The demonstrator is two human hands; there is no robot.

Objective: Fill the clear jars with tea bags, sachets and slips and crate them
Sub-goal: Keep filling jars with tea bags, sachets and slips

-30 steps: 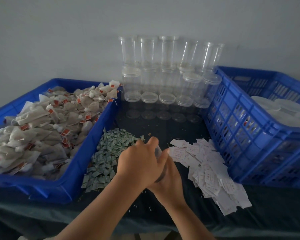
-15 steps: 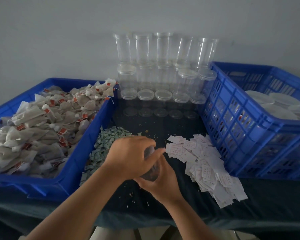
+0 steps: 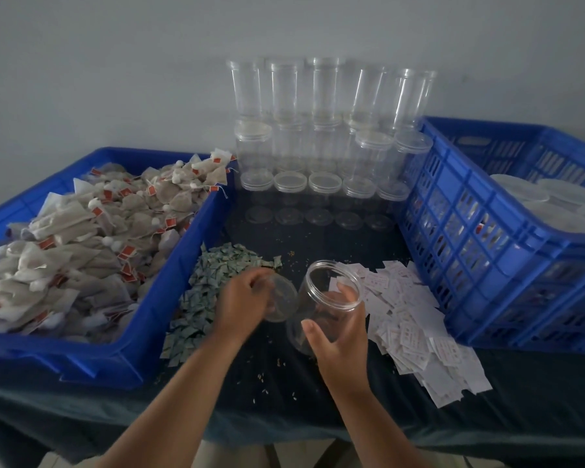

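My right hand grips an empty clear jar, tilted with its open mouth toward the back. My left hand holds the jar's clear lid just left of the jar. A pile of green sachets lies under and beside the left hand. White paper slips are spread to the right of the jar. The blue tray at left is heaped with tea bags. A blue slatted crate at right holds lidded jars.
Stacked empty clear jars stand in rows against the wall behind the work spot. A dark cloth with scattered crumbs covers the table; its front edge runs just below my forearms.
Both hands were clasped together around the closed jar. Now the lid is off in my left hand and the two hands have drawn apart, with the jar's mouth open.
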